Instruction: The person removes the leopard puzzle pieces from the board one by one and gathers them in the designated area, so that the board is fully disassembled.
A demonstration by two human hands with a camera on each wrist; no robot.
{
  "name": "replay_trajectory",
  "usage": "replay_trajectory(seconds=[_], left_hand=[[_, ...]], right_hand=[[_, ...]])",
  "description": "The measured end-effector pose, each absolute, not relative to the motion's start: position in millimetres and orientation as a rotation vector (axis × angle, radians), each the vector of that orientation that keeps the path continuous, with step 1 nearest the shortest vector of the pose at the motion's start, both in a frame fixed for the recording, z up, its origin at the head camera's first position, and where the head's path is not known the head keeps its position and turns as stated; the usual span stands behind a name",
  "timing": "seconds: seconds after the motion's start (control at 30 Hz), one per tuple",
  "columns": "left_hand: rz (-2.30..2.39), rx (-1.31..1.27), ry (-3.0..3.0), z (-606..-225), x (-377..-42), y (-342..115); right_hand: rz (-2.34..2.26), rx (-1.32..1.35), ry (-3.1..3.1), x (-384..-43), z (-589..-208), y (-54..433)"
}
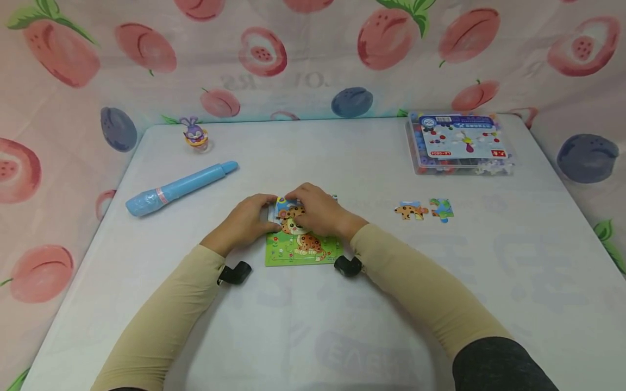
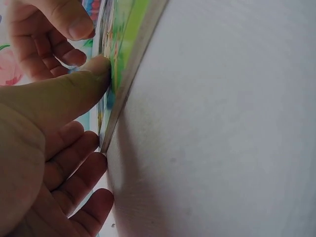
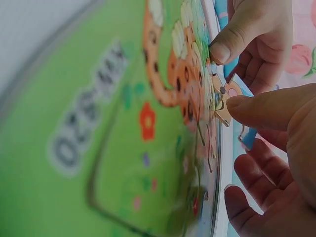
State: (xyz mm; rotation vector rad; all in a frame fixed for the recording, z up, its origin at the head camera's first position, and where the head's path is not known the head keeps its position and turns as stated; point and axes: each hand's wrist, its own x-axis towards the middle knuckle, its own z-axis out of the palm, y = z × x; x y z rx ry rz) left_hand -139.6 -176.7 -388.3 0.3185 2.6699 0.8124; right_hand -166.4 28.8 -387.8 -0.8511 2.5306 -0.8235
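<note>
A green jigsaw board (image 1: 281,252) with a cartoon leopard picture lies on the table between both hands. My right hand (image 1: 320,209) reaches over its upper part and pinches a jigsaw piece (image 3: 234,91) between thumb and fingers. That piece is tilted against the board's surface and shows tan and blue. My left hand (image 1: 246,220) holds the board's left edge, thumb on the top face and curled fingertips at the rim (image 2: 112,118). The right hand hides part of the board in the head view.
Two loose jigsaw pieces, one with a leopard body (image 1: 411,210) and one green-blue (image 1: 442,209), lie to the right. Behind them sits a clear plastic box (image 1: 459,142) of small parts. At the left are a blue stick-shaped object (image 1: 183,187) and a purple figurine (image 1: 195,134).
</note>
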Motion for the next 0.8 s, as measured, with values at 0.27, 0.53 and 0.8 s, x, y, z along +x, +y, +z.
replay_trajectory(seconds=[0.27,0.53,0.8], left_hand=[[0.814,0.321,2.672,-390,-140,-176],[0.804,0.321,2.671,-390,-140,-176],[0.801,0.295,2.666,-387,-139,-175]], right_hand=[[-0.839,-0.87,2.515,-165,-392,26],[-0.832,-0.838,2.549,-167,-388,31],[-0.879,-0.756,2.583,-169,-374,59]])
